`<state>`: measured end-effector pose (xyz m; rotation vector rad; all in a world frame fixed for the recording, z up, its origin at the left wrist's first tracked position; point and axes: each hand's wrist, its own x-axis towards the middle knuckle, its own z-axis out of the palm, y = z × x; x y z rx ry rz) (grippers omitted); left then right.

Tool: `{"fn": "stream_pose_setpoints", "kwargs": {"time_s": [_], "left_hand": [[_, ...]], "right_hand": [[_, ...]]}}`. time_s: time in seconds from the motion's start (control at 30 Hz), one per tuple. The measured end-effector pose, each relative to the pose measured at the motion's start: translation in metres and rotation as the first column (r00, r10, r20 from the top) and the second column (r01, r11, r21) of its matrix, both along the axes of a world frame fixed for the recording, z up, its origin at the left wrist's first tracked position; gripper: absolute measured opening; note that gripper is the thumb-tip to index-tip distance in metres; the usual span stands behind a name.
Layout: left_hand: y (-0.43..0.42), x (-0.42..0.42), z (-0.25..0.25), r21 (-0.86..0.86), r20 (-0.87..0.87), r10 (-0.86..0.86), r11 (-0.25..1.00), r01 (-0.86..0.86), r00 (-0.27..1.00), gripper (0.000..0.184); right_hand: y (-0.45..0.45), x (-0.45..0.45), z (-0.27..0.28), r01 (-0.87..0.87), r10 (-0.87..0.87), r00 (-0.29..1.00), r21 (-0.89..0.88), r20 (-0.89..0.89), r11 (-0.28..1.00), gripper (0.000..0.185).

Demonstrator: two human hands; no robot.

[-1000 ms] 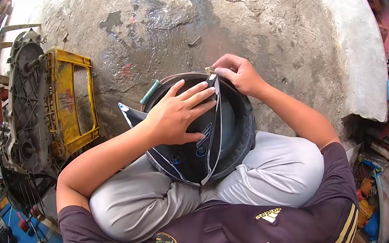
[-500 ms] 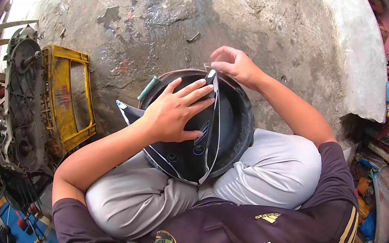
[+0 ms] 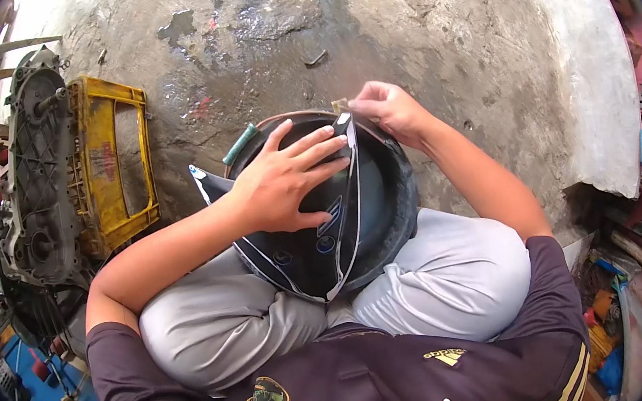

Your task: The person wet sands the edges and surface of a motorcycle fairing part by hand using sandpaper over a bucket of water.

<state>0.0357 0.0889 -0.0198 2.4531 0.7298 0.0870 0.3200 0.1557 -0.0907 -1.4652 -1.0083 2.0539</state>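
Observation:
A black fairing panel [image 3: 309,269] with pale, worn edges lies across a black bucket-like basin [image 3: 387,228] between my knees. Spread flat on the panel's upper face, my left hand [image 3: 281,181] presses it from above and covers part of it. At the panel's far tip, my right hand [image 3: 390,112] pinches a small tan scrap [image 3: 340,106], perhaps folded sandpaper; most of it is hidden by the fingers. On the basin's far left rim is a green tube-like grip [image 3: 239,144].
To the left stand a yellow plastic crate [image 3: 107,165] and a greasy metal engine casing [image 3: 45,172]. A concrete ledge [image 3: 588,75] runs along the right. On the wet concrete floor [image 3: 429,38] lies a small metal piece [image 3: 316,59].
My right hand has closed from a looser curl into a pinch at the panel's tip, where the tan scrap now shows more. My left hand stays spread on the panel.

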Motion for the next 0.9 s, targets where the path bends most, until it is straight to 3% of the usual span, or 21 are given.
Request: {"fn": "stream_pose_setpoints", "kwargs": {"time_s": [0.17,0.3,0.5,0.6,0.77,0.9], "left_hand": [[0.000,0.001,-0.001,0.007,-0.015,-0.005,1.000,0.005,1.000,0.085],[-0.001,0.001,-0.001,0.032,-0.046,0.012,0.999,-0.010,0.999,0.084],[-0.001,0.002,0.001,0.056,-0.048,0.021,0.998,-0.018,0.999,0.082],[-0.002,0.002,0.001,0.039,-0.024,0.039,0.999,-0.038,0.999,0.079],[-0.002,0.004,0.003,0.072,-0.062,0.049,0.996,-0.045,0.997,0.078],[-0.001,0.001,0.003,0.066,-0.069,0.047,0.997,-0.043,0.996,0.080]], "right_hand": [[0.006,-0.007,-0.004,-0.007,0.007,0.998,-0.002,-0.056,1.000,0.015],[-0.003,0.001,-0.002,0.085,-0.109,0.982,-0.155,-0.155,0.984,0.016],[0.005,-0.003,0.000,0.018,-0.026,0.997,-0.104,-0.072,0.994,0.013],[-0.004,0.000,-0.004,0.067,-0.092,0.975,-0.129,-0.200,0.989,0.014],[0.006,-0.009,-0.001,0.032,-0.034,0.999,-0.079,-0.028,0.996,0.013],[-0.002,-0.001,-0.015,0.081,-0.097,0.973,-0.087,-0.208,0.993,0.013]]}}
